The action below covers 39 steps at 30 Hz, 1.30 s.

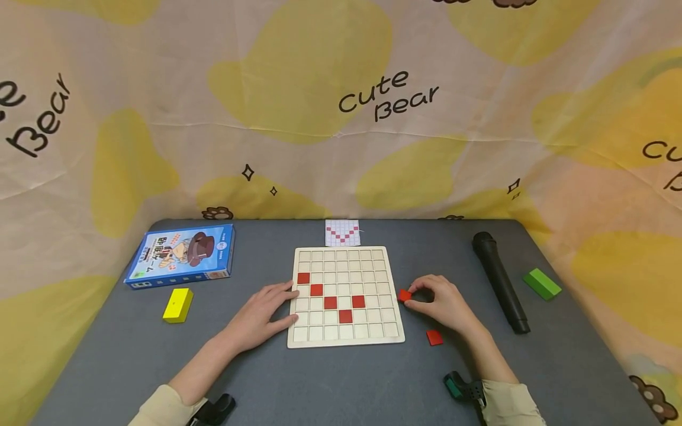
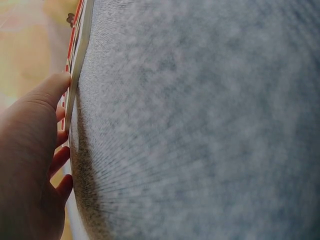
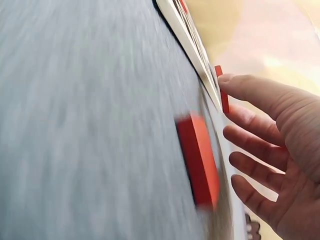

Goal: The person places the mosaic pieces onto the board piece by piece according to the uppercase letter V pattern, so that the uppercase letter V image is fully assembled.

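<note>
A pale board (image 1: 346, 342) marked with a grid lies mid-table, and several red square tiles sit in its cells, one of them a red tile (image 1: 345, 316) near the bottom. My left hand (image 1: 261, 316) rests at the board's left edge, its thumb and fingers touching the rim. Just off the right edge, my right hand (image 1: 444, 302) pinches a red tile (image 1: 405, 295) between thumb and forefinger. That held tile (image 3: 224, 100) shows edge-on in the right wrist view. Another red tile (image 1: 434, 338) lies on the table below my right hand.
A small pattern card (image 1: 343, 234) lies behind the board. To the left are a blue box (image 1: 181, 254) and a yellow block (image 1: 178, 306). A black microphone (image 1: 501, 283) and a green block (image 1: 542, 284) lie to the right. A printed curtain (image 1: 298, 71) hangs behind the table.
</note>
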Each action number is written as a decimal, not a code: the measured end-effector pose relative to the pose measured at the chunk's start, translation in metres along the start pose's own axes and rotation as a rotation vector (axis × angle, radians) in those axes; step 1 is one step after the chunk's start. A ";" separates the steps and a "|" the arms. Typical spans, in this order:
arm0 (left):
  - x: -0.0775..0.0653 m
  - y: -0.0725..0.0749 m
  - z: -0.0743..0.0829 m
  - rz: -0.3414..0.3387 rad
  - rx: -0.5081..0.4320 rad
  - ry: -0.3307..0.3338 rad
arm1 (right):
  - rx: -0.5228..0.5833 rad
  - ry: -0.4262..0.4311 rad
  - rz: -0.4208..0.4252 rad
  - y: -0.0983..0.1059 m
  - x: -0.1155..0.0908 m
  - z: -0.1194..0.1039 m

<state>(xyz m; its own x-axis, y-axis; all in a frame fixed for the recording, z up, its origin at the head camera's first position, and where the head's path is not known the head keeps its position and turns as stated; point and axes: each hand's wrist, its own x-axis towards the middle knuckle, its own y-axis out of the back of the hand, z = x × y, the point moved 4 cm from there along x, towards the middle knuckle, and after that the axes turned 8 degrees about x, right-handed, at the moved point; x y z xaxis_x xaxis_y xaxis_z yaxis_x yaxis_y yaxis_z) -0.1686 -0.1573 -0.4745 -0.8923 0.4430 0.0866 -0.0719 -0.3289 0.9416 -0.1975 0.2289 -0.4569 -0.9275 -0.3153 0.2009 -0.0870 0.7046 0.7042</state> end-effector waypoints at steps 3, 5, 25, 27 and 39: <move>0.000 0.000 0.000 0.001 0.001 -0.001 | 0.010 0.007 -0.023 -0.010 0.008 -0.006; 0.000 0.000 0.000 0.003 0.002 -0.003 | 0.011 0.004 -0.036 -0.015 0.013 -0.010; 0.000 -0.001 0.002 0.000 -0.003 -0.004 | 0.003 0.025 -0.073 -0.043 0.041 -0.034; 0.000 -0.001 0.002 0.001 -0.003 -0.004 | 0.007 0.042 -0.076 -0.044 0.040 -0.035; 0.000 -0.002 0.003 0.008 -0.007 -0.010 | 0.067 0.033 -0.072 -0.020 0.013 -0.028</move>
<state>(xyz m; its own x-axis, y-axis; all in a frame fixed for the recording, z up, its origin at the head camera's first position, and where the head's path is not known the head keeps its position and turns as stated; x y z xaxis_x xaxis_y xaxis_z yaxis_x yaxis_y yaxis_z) -0.1671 -0.1538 -0.4753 -0.8886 0.4484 0.0972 -0.0682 -0.3386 0.9384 -0.1980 0.1930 -0.4494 -0.9058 -0.3862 0.1744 -0.1777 0.7198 0.6711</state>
